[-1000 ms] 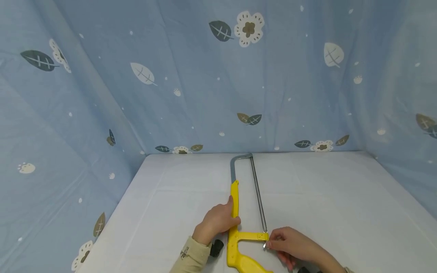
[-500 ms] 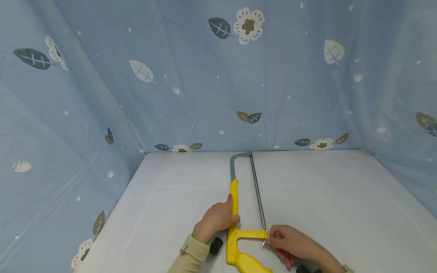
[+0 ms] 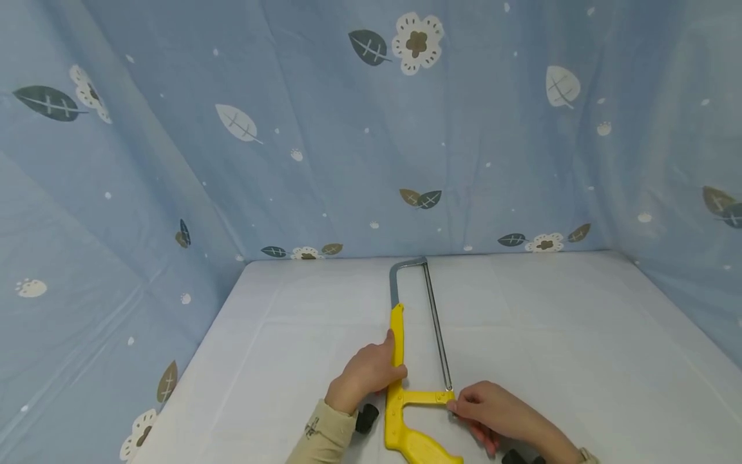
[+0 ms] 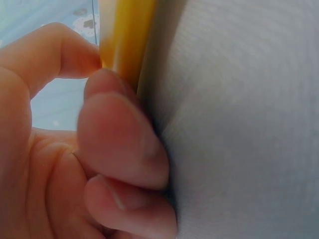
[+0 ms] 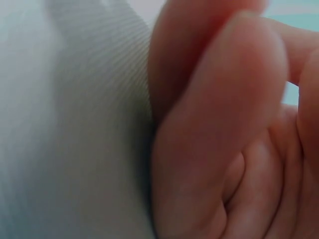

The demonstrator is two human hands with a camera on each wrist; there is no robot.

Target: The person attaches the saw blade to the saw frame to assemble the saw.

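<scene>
A hacksaw (image 3: 395,412) with a yellow frame and handle lies flat on the white table, its grey metal bow toward the back. My left hand (image 3: 366,375) grips the yellow frame bar above the handle, and in the left wrist view its fingers curl beside the yellow bar (image 4: 130,40). The blade (image 3: 437,328) runs along the right side of the frame. At the blade's near end my right hand (image 3: 493,410) pinches the small wing nut, now mostly covered by the fingertips. In the right wrist view, curled fingers (image 5: 214,119) rest against the cloth and the nut is hidden.
A white cloth covers the table (image 3: 556,322). Behind and at the sides hangs a blue curtain (image 3: 324,129) with leaves and flowers. Dark wrist gear (image 3: 367,419) sits under the left wrist, and more shows below the right wrist.
The right fingers and thumb have shifted slightly on the wing nut, covering more of it. The left hand and hacksaw stay in place, while the head view has moved a little.
</scene>
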